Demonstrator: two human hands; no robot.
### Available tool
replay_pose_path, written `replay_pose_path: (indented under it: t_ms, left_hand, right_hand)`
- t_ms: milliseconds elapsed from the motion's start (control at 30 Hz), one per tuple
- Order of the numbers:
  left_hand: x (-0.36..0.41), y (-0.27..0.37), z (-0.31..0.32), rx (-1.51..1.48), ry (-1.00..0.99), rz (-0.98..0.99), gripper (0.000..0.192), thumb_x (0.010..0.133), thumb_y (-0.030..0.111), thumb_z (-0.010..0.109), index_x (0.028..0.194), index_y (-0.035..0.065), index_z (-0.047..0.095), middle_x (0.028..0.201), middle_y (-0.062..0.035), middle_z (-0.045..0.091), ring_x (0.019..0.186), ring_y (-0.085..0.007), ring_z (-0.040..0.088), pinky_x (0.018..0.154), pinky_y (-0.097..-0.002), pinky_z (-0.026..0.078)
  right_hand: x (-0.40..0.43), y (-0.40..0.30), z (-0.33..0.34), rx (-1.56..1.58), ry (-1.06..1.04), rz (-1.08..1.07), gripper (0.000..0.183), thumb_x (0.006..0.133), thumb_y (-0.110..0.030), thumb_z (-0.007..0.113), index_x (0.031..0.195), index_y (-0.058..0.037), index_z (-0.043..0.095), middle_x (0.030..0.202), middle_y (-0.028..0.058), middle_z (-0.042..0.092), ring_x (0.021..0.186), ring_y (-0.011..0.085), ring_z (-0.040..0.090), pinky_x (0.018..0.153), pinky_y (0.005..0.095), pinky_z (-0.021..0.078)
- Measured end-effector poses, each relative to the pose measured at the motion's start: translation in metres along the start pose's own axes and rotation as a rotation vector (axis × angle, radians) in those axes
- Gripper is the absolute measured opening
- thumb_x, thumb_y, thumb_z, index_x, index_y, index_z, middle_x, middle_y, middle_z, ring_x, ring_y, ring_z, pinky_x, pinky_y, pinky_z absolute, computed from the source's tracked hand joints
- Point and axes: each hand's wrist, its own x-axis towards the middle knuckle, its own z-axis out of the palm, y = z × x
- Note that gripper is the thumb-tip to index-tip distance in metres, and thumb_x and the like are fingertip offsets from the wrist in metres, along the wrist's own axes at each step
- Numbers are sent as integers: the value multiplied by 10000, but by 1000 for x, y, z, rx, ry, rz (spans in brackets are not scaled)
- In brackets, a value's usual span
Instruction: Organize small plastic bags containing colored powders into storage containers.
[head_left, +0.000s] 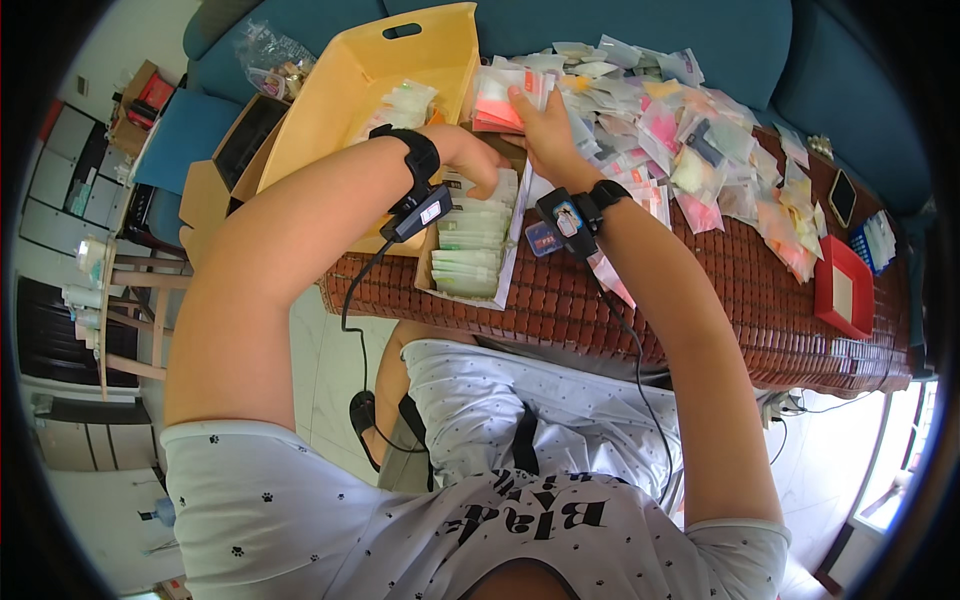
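Note:
My left hand (472, 159) reaches over a narrow cardboard box (504, 298) filled with upright rows of small clear zip bags (465, 259). Its fingers point down among the bags at the box's far part, and whether they grip one cannot be told. Beyond the box, my right hand (551, 139) holds a stack of small zip bags with red and pink contents (499, 101), its thumb on top. A loose heap of similar bags (660, 127) in many colours spreads to the right of this hand. Both wrists wear black straps with small cabled devices.
A yellow plastic bin (307, 112) with more bags stands left of the box. On the brown tiled mat (675, 300) lie a blue card-like piece (543, 238), a red tray (829, 292), a phone (842, 198) and a blue basket (862, 244). An open carton (202, 195) is at far left.

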Motion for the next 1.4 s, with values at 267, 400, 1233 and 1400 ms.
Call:
replay_pose_path:
  t_ms: [267, 400, 1233, 1400]
  left_hand:
    - [-18, 7, 11, -97, -33, 13, 1025, 565, 149, 641, 1518, -11, 297, 1513, -243, 380, 1398, -343, 383, 1109, -379, 355]
    - [-23, 11, 13, -70, 38, 20, 1007, 591, 177, 639, 1524, 7, 299, 1519, -245, 375, 1391, -342, 392, 1101, -391, 362]
    - [-41, 18, 32, -72, 12, 10, 974, 671, 228, 652, 1542, 34, 261, 1528, -237, 367, 1407, -349, 367, 1099, -400, 349]
    - [-38, 13, 32, -108, -20, 35, 961, 667, 224, 659, 1536, 42, 291, 1551, -226, 335, 1432, -342, 328, 1127, -399, 315]
  right_hand:
    - [-6, -1, 6, -25, -30, -24, 520, 918, -296, 698, 1300, -45, 450, 1238, 143, 560, 1083, 248, 606, 873, 429, 534]
    - [-2, 12, -7, -579, -18, -474, 503, 897, -319, 713, 1244, -6, 527, 1170, 179, 598, 1129, 283, 581, 938, 403, 471]
    - [5, -29, -2, -1517, -561, -443, 673, 850, -406, 696, 1370, -26, 500, 1293, 229, 583, 1179, 384, 573, 990, 433, 466]
    - [-5, -18, 17, -1791, -612, -462, 637, 826, -361, 712, 1366, -100, 499, 1179, 165, 617, 1095, 371, 594, 906, 444, 510]
